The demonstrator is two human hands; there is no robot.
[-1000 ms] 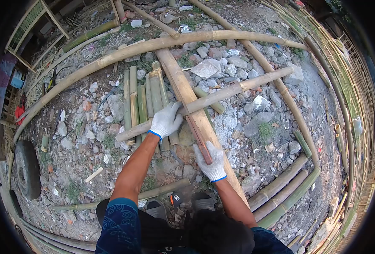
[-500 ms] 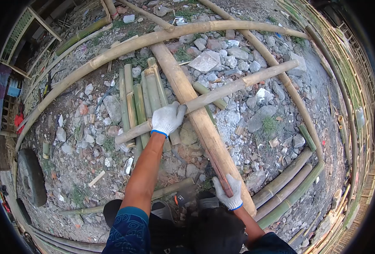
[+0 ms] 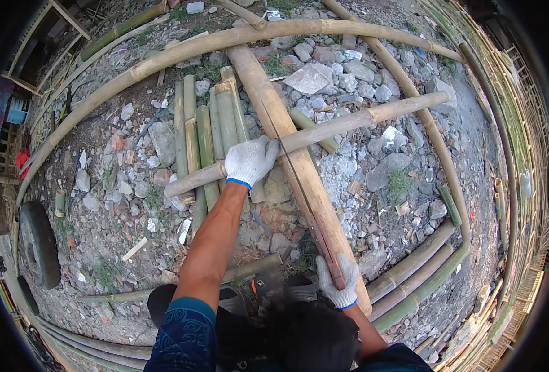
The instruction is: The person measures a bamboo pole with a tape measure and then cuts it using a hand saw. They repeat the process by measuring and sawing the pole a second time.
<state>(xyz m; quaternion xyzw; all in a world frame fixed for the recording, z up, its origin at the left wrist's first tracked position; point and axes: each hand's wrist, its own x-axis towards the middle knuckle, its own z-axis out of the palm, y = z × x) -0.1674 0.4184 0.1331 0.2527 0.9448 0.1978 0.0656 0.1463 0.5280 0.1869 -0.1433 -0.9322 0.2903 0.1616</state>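
Observation:
A thin bamboo pole point(image 3: 361, 120) lies across a thick bamboo trunk point(image 3: 324, 204). My left hand point(image 3: 251, 162), in a white knit glove with a blue cuff, is closed around the pole just left of the trunk. In my gloved right hand point(image 3: 338, 283), near the trunk's lower end, is the reddish-brown handle of what looks like a hand saw point(image 3: 326, 245). Its narrow dark blade is seen edge-on, runs up along the trunk and meets the pole beside my left hand. I cannot make out its teeth.
Several short bamboo pieces point(image 3: 207, 142) lie beyond my left hand. A long curved bamboo pole point(image 3: 212, 42) spans the far side. More cut poles point(image 3: 411, 260) rest at the right, and a tyre point(image 3: 39, 245) at the left. Rubble point(image 3: 380, 173) covers the ground.
The whole view has shifted slightly. A dark blade line now shows along the trunk up to the pole, where it was less visible before. Both hands keep their grips.

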